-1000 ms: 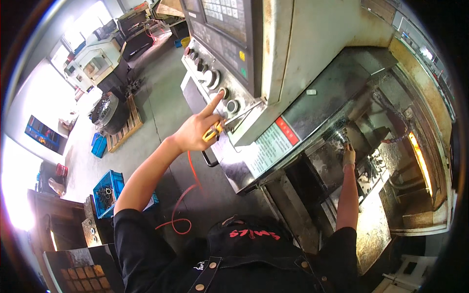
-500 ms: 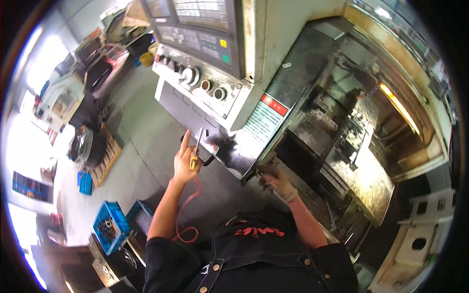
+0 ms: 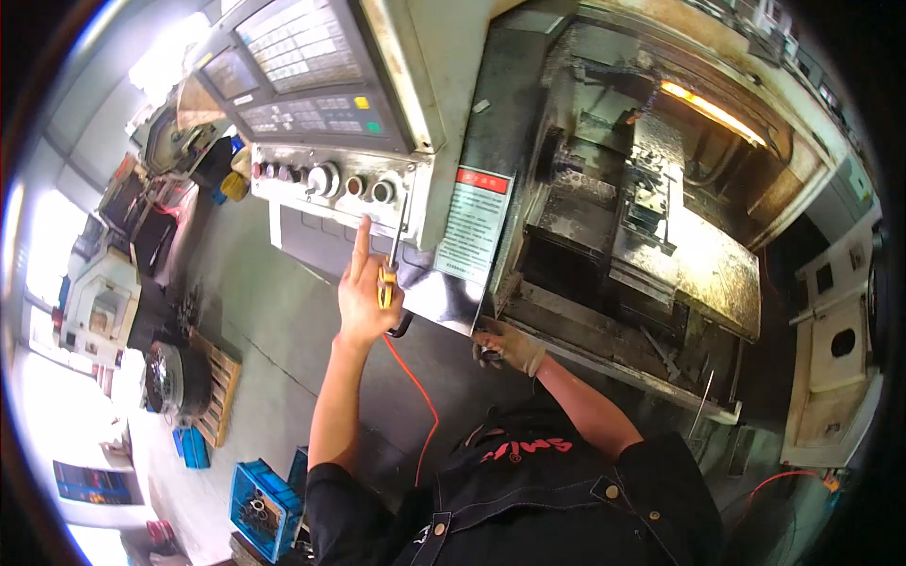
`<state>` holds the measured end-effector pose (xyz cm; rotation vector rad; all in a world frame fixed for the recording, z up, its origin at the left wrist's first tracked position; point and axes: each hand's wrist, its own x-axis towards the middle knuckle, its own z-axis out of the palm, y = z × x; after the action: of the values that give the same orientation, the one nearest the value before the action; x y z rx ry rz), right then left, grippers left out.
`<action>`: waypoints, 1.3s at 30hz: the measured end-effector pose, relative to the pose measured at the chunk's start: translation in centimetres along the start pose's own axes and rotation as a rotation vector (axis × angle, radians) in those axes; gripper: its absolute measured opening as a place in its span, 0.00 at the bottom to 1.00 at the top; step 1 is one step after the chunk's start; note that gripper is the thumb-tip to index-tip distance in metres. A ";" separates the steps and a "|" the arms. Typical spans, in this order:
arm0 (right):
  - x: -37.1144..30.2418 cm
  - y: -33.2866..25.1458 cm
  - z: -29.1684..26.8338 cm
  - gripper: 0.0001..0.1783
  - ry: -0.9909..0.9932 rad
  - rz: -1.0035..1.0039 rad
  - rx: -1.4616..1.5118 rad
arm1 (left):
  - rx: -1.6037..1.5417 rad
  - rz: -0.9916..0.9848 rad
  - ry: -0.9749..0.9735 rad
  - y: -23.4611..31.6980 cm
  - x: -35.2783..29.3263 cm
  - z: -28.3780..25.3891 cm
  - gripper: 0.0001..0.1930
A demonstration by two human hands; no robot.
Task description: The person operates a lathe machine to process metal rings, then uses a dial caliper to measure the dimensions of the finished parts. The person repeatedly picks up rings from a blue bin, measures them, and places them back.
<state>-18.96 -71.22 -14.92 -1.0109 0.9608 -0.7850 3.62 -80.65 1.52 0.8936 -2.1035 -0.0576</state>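
Observation:
My left hand (image 3: 368, 300) is bare and closed around a yellow-and-black air blow gun (image 3: 387, 283) with a long thin metal nozzle. Its index finger stretches toward the lower edge of the control panel (image 3: 316, 193), just beneath a row of round buttons and knobs. An orange hose (image 3: 415, 385) trails down from beside this hand. My right hand (image 3: 510, 347), in a dirty work glove, has its fingers curled at the lower corner of the machine's sliding door (image 3: 453, 300). A small shiny part shows at those fingertips; I cannot tell what it is.
Right of the door lies the machine's open work area, with a metal tool block (image 3: 649, 189) and a lit lamp (image 3: 713, 111). A blue crate (image 3: 264, 509) of metal parts stands at lower left. Farther left are a wooden pallet (image 3: 219, 387) and other machines.
My left hand has moved up with the air blow gun, its index finger now closer to the panel buttons. My right hand has shifted toward the door corner. The whole view has turned.

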 end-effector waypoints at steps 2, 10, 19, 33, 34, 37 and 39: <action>2.6 5.3 -2.6 0.38 -0.029 -0.150 -0.166 | 0.031 -0.015 -0.090 1.3 2.8 0.1 0.10; 2.8 3.2 -1.0 0.41 0.010 -0.278 -0.369 | 0.079 0.006 -0.183 0.9 4.9 -0.3 0.11; -2.4 1.6 -2.4 0.27 -0.006 -0.258 -0.313 | -0.287 -0.270 -0.062 -0.6 -5.2 2.2 0.20; -18.2 4.0 -6.0 0.24 0.066 -0.197 0.174 | -0.730 -0.126 -0.764 9.9 -20.2 11.4 0.13; -19.2 3.7 -5.9 0.23 0.127 -0.149 0.175 | -0.722 -0.085 -0.758 10.8 -20.0 11.9 0.12; -21.6 2.6 -6.0 0.21 0.252 -0.036 0.177 | -0.755 -0.071 -0.743 12.9 -19.9 13.0 0.11; -23.2 2.7 -6.4 0.21 0.259 -0.013 0.199 | -0.759 -0.095 -0.766 14.0 -20.3 13.5 0.11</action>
<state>-33.39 -52.01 -12.30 -0.7552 1.0735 -1.0186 -5.84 -61.24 -16.41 0.5223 -2.3892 -1.3317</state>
